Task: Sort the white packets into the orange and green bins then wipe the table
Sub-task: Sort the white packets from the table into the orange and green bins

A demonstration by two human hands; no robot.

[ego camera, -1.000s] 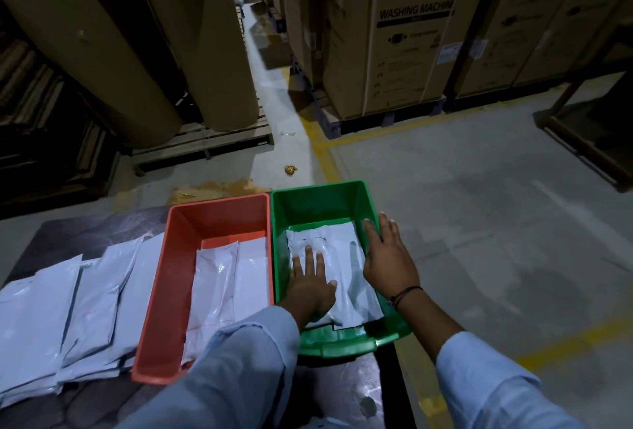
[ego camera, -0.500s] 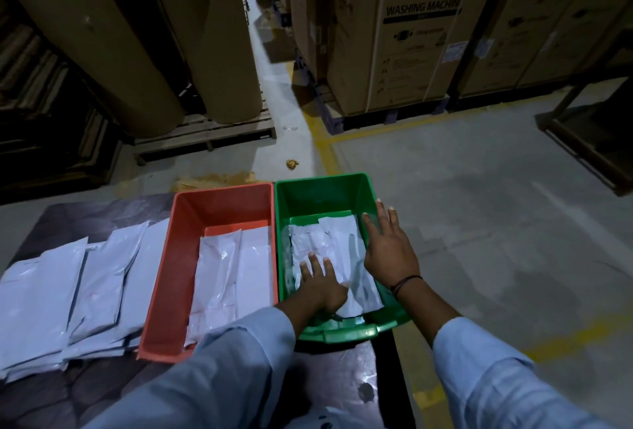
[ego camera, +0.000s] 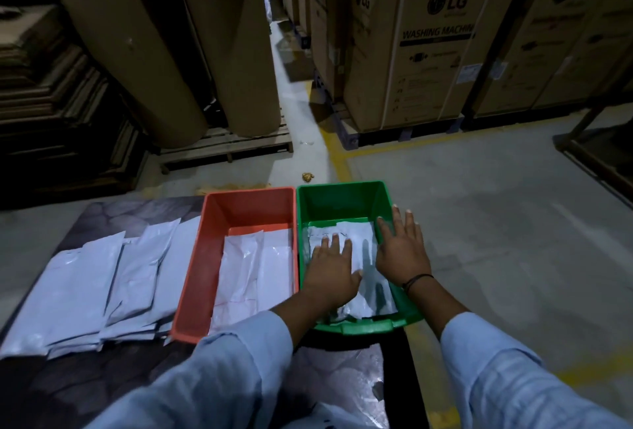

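Note:
The green bin [ego camera: 342, 199] stands at the table's right end, touching the orange bin [ego camera: 246, 206] on its left. White packets [ego camera: 361, 240] lie flat in the green bin. My left hand [ego camera: 330, 271] presses down on them with straight fingers. My right hand [ego camera: 400, 250] lies flat along the bin's right wall, fingers straight, touching the packets' right edge. More white packets [ego camera: 253, 274] lie in the orange bin. A spread of several white packets [ego camera: 96, 285] covers the dark table [ego camera: 113, 216] to the left.
The green bin overhangs the table's right edge above a grey concrete floor with yellow lines. Beyond the table stand large brown paper rolls [ego camera: 144, 45] on a pallet and stacked cardboard appliance boxes [ego camera: 428, 45]. A shiny wrapper [ego camera: 342, 384] lies near the table's front edge.
My left hand slid forward over the packets in the green bin and flattened out. My right hand stayed at the bin's right wall.

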